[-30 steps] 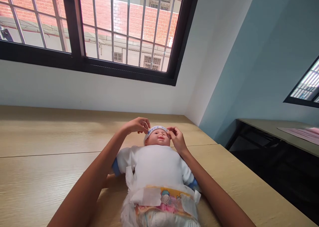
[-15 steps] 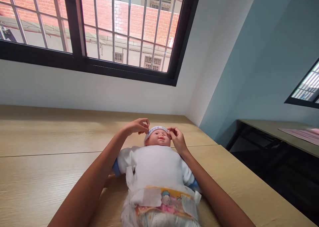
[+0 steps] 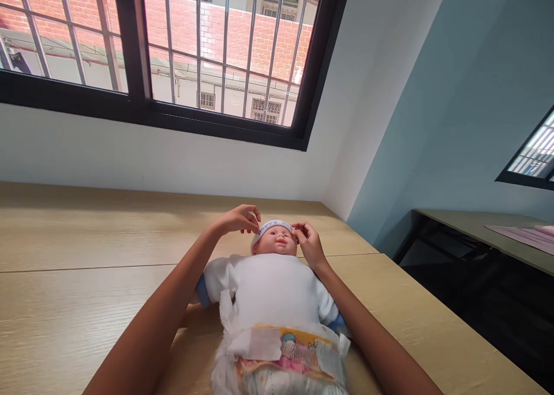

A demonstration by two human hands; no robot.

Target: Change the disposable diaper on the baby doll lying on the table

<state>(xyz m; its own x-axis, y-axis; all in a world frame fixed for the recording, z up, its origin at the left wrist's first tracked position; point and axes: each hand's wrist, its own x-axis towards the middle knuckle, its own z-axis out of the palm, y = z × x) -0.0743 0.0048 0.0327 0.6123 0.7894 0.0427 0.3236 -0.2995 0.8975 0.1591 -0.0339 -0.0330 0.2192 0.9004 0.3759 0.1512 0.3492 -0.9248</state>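
Left of the grip, the wooden table (image 3: 86,239) spreads out beneath everything. The left hand (image 3: 238,218) comes next, its fingers curled and narrow, tips at the near edge of the hat (image 3: 277,224); whether they pinch the cloth I cannot tell. Between the two hands, the hat sits on the head of the doll (image 3: 280,245), which lies face up on the table. Below the hands are its white shirt (image 3: 277,288) and, lower again, a diaper (image 3: 298,357) around its waist. The right hand (image 3: 310,243) touches the other side of the hat and head, fingers bent close together; I cannot tell if it holds cloth.

An uneven tug by one hand could twist the hat or draw its band down over the eyes; pulling too hard upward could slip it off the smooth head. A forearm might also brush the doll's sleeve and turn the body.

Blue lettering runs along the hat's band, seemingly starting "Happy", the rest too small to read. The diaper's front has a colourful cartoon print; no brand is legible.
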